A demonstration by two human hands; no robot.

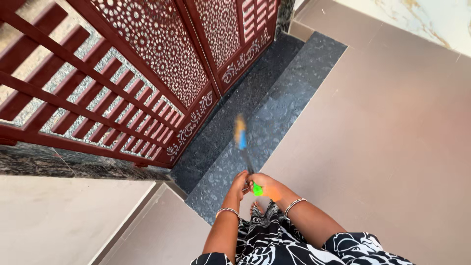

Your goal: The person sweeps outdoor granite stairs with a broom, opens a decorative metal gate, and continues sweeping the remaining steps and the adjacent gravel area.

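Observation:
Both hands meet low in the middle of the head view, closed around a long thin dark pole [246, 158]. My left hand [239, 184] grips the pole's near part. My right hand [267, 187] holds its bright green end [257, 189]. The pole reaches away from me over the dark speckled stone strip [274, 118]. Its far end [240, 132], orange and blue, is blurred. A silver bangle sits on each wrist. My black-and-white patterned clothing fills the bottom edge, with a bare foot [255, 208] showing under the hands.
A dark red metal gate [162, 64] with slats and a cut-out lattice stands at the left and top. Brownish floor tiles [382, 137] spread to the right. A pale wall [54, 216] with a dark stone ledge stands at the lower left.

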